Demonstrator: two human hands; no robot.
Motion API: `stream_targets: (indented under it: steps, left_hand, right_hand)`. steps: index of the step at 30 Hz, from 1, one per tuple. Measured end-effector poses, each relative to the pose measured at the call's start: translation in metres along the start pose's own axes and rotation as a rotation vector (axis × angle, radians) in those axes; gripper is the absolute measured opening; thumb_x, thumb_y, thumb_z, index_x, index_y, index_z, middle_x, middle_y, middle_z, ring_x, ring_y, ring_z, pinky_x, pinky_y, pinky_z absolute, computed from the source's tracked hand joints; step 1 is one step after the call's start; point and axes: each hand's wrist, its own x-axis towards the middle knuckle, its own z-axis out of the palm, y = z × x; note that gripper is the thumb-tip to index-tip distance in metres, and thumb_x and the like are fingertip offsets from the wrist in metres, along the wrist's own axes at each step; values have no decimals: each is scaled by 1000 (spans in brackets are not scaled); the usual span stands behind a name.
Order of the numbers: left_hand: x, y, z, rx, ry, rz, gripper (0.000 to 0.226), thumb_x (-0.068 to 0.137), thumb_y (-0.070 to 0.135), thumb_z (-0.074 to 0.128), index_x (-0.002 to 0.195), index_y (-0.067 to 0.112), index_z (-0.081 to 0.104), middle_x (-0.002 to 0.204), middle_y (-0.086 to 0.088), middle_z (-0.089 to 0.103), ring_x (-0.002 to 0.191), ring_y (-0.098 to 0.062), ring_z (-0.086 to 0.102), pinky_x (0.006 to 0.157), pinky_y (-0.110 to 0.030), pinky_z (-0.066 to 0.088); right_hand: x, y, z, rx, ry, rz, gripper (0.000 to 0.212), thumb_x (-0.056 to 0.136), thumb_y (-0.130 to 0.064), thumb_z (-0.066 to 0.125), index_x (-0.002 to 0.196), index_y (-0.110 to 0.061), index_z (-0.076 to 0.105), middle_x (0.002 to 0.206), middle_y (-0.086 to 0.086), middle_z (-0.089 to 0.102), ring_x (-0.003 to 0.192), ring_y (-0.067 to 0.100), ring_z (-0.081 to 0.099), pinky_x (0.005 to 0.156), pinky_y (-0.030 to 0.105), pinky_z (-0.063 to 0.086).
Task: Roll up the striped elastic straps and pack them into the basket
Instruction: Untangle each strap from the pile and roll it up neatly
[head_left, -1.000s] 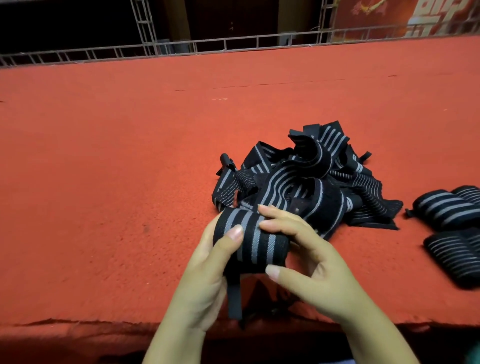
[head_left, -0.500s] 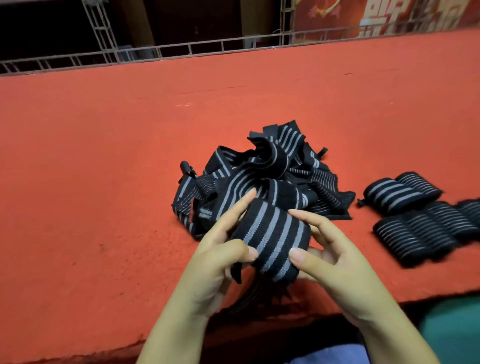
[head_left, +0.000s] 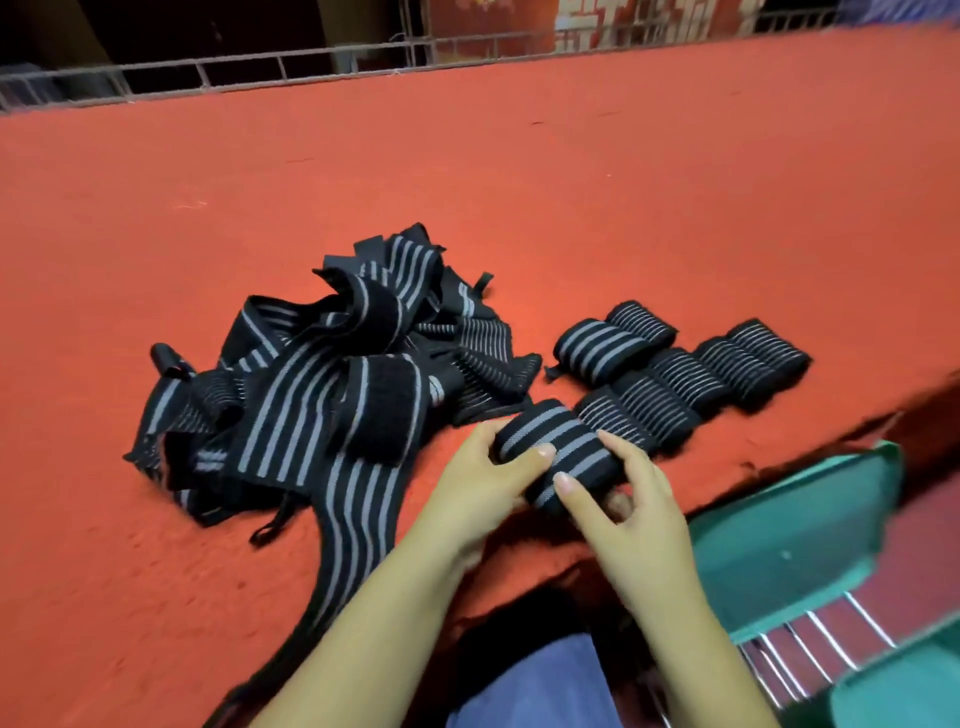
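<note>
A rolled black strap with grey stripes (head_left: 558, 451) lies low over the red table's near edge, held from both sides. My left hand (head_left: 485, 483) grips its left end with the thumb on top. My right hand (head_left: 626, 506) holds its right end, fingers curled over it. A loose heap of unrolled striped straps (head_left: 332, 384) lies to the left, one long strap trailing off the front edge. Several finished rolls (head_left: 675, 364) sit in rows just right of the held roll.
The red felt table (head_left: 467, 171) stretches far back to a metal railing (head_left: 260, 67). A green plastic basket or chair edge (head_left: 795, 530) with chrome bars sits below the table's front right edge. Blue cloth shows at the bottom.
Both hands carried the rolled strap to the right and down, beside the rows of finished rolls. The camera swung right, bringing the rolls and the green object into view.
</note>
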Motion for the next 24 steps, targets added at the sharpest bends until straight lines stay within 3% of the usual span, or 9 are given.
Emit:
stream_targets:
  steps: [3,6,9,12,14,17,21,24]
  left_hand:
    - [11,-11,8,47,36,-51,27,91,18,66,117,12,58,114,-9,68,98,-19,68,81,-34,58]
    - [14,-8,7,63,62,-41,26,91,17,66,116,12,58,109,-5,68,91,-14,68,68,-22,56]
    - [18,-5,1,74,72,-23,22,90,14,68,110,14,59,105,-2,68,88,-10,68,70,-24,58]
    - [23,-6,1,96,45,-33,21,90,16,67,110,16,59,104,0,68,85,-9,67,63,-19,55]
    - [26,-7,3,106,35,-37,22,90,18,67,110,17,58,105,-1,68,83,-8,66,59,-16,52]
    - [30,-11,5,122,42,-17,25,88,19,70,110,20,58,107,-3,67,87,-11,67,69,-24,57]
    - [32,-15,7,233,70,33,36,84,28,74,115,24,56,107,3,65,100,-18,67,90,-41,55]
    - [31,-13,1,348,97,98,55,82,36,76,129,23,51,121,4,57,105,-15,61,95,-37,51]
  right_hand:
    - [1,10,-4,-135,11,-45,56,79,-36,73,131,-23,54,121,-12,51,114,5,52,94,26,48]
    - [2,10,-3,-170,5,-69,64,78,-50,67,134,-22,54,133,-11,52,121,5,51,98,35,48]
    - [3,4,-4,-209,-12,-82,73,72,-67,56,133,-28,54,134,-20,51,107,0,57,90,28,52]
    - [6,2,-6,-278,-12,-57,62,73,-58,66,130,-33,56,123,-31,49,76,-2,59,75,15,47]
    - [8,3,-8,-314,-7,-38,58,74,-53,70,127,-35,58,116,-34,49,72,-3,58,71,10,42]
    - [10,5,-8,-307,34,-73,54,74,-46,74,123,-28,63,120,-23,56,89,-3,58,83,14,42]
    - [12,6,-3,-255,50,-97,48,75,-33,78,119,-19,66,120,-12,60,71,-14,38,84,25,48]
    - [19,-4,-4,-260,12,-122,43,76,-24,79,117,-16,68,117,-8,60,70,-13,39,84,24,47]
